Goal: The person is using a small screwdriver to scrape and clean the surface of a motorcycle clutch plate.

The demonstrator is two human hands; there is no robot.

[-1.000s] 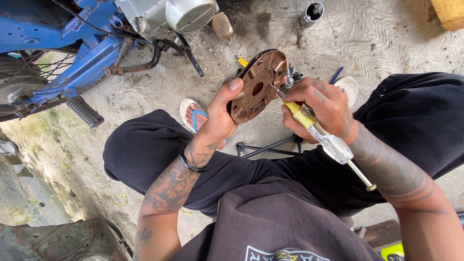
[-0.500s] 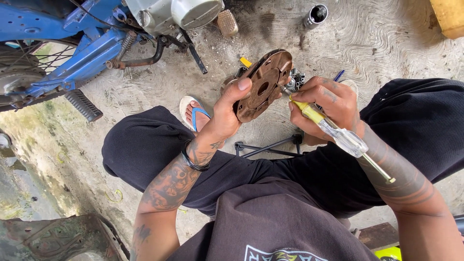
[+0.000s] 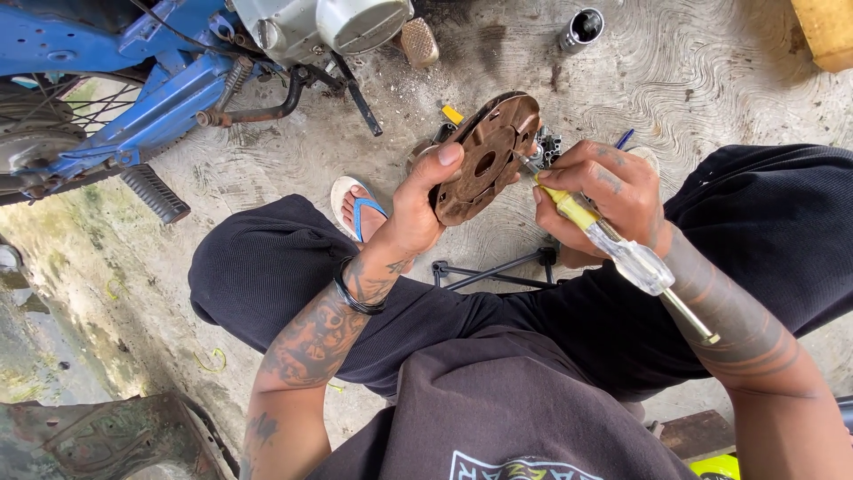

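The rusty round plate [image 3: 484, 160] is held up on edge above the person's knees, its brown face turned toward the camera, with 1 centre hole and several cut-outs near the rim. It looks like stiff cast or pressed metal, fairly heavy for its width, rough with rust rather than slippery, and not fragile. The rim is the natural place to grip, and the cut-outs may have sharp edges.

The left hand [image 3: 418, 209] is closed around the plate's lower left edge, thumb on the face and fingers behind. The right hand [image 3: 604, 191] is curled shut on a screwdriver [image 3: 613, 244] with a yellow collar and a clear handle, its tip meeting the plate's right side; a thin shaft sticks out past the handle toward the forearm.

Behind the plate lie small metal parts [image 3: 544, 144], partly hidden. A blue-strapped sandal [image 3: 357, 209] rests on the concrete floor [image 3: 711, 80], a blue motorcycle [image 3: 151, 80] stands at the upper left, and 1 metal socket [image 3: 582, 27] lies near the top edge.
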